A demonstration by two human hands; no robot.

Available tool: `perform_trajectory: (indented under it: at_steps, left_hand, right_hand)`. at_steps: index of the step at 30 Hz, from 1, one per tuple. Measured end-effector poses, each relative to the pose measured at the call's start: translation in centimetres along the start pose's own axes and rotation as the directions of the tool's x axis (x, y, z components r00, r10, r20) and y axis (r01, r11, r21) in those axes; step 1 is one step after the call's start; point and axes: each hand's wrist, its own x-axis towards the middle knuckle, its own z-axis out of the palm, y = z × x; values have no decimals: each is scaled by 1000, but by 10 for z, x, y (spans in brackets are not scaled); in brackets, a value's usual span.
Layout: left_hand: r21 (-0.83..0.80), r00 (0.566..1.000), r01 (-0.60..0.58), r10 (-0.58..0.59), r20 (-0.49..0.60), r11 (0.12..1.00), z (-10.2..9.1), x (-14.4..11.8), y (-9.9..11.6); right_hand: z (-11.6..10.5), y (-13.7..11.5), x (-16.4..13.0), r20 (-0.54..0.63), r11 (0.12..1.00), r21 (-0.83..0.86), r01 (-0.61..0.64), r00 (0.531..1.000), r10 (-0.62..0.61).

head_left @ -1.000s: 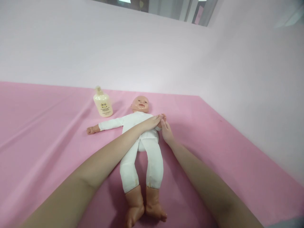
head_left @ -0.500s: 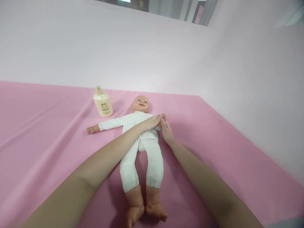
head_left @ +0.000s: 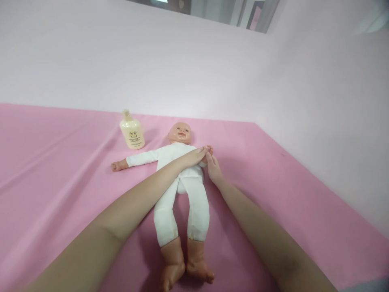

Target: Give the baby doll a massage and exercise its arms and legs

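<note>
A baby doll [head_left: 179, 152] in a white cloth suit lies on its back, its head at the far end and its bare feet towards me. My left hand [head_left: 197, 156] reaches across the doll's chest, its fingers closed over the doll's hand on the right side. From the right, my right hand [head_left: 214, 169] closes on that same doll hand, with the thumb on top. Most of the doll's hand is hidden between my fingers. The doll's other arm [head_left: 141, 158] stretches out to the left.
A pale yellow pump bottle [head_left: 133, 132] stands to the left of the doll's head. Pink cloth [head_left: 60, 162] with some creases covers the surface. A white wall [head_left: 121, 65] rises behind, and its window or opening [head_left: 212, 12] shows at the top.
</note>
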Motion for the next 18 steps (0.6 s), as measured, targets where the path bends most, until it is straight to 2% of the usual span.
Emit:
perform_trajectory:
  at_steps: [12,18]
  left_hand:
    - [-4,999,-33,33,13,999,0,2,-2]
    - [-3,1000,6,-6,10,1000,0,0,2]
  right_hand:
    - [-1,4,1,-3,1000,4,3,1000,-3]
    - [0,2,0,-3,1000,6,-2,1000,2]
